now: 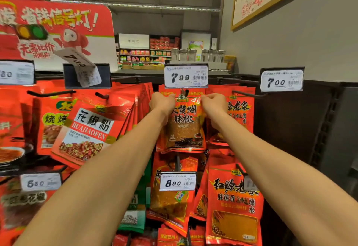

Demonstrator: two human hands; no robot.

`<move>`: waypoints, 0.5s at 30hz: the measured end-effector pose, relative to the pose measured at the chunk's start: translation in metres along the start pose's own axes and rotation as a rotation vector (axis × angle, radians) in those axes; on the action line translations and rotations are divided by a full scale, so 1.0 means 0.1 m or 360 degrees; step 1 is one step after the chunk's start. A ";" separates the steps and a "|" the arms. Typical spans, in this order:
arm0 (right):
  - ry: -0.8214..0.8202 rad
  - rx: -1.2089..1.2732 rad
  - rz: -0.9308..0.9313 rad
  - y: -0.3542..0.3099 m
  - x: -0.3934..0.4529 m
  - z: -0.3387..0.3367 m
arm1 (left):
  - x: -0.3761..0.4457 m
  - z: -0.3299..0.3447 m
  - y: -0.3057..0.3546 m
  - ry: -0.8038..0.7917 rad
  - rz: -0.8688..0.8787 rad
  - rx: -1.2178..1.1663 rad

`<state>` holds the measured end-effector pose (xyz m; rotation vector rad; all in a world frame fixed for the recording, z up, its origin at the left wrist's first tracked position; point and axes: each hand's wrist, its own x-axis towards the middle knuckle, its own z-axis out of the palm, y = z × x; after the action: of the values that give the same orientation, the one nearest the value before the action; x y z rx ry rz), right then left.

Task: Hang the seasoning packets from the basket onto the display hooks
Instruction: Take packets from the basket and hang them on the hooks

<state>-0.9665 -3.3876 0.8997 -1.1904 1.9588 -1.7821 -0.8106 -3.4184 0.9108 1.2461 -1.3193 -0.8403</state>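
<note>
Both hands are raised to the same seasoning packet (184, 123), each pinching one top corner of it. The left hand (161, 103) has its fingers curled tight on the corner at about 10 o'clock of the packet; the right hand (213, 103) grips the corner at about 2 o'clock, fingertips bunched on the upper edge. The packet hangs upright between them, its punched top edge at the tip of a dark display hook (185, 92) (whether the hook has already passed through the hole cannot be told). It is a glossy red pouch with large black characters across the upper half, an orange-brown panel of chili powder below and a dark patch near the bottom seam.

At 12 o'clock of the packet sits a white price tag (186, 76) reading 7.99. At 3 o'clock, more red packets (241, 110) hang partly hidden behind the right wrist. At 9 o'clock a tilted packet marked HUAJIAOFEN (89, 129) leans out from a dense row. At 6 o'clock a tag reading 8.90 (177, 182) covers the pouches beneath it. The lower packets are cut off by the frame edge, and no basket is in view.
</note>
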 end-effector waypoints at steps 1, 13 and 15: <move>0.0042 -0.0080 -0.0045 0.03 -0.10 -0.10 | -0.09 -0.08 0.00 -0.0014 0.0058 0.0014; -0.0463 0.0551 0.0100 0.36 -2.30 -0.73 | -1.68 -1.78 -1.13 -0.0736 0.0050 -0.0545; -0.0480 0.0571 0.0244 0.63 -2.72 -0.67 | -1.81 -2.03 -1.57 -0.0739 -0.0131 -0.0537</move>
<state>-0.8614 -3.1564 0.7656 -1.0805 1.4478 -1.6714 -0.6065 -3.2398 0.7527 0.8702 -1.4141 -1.4083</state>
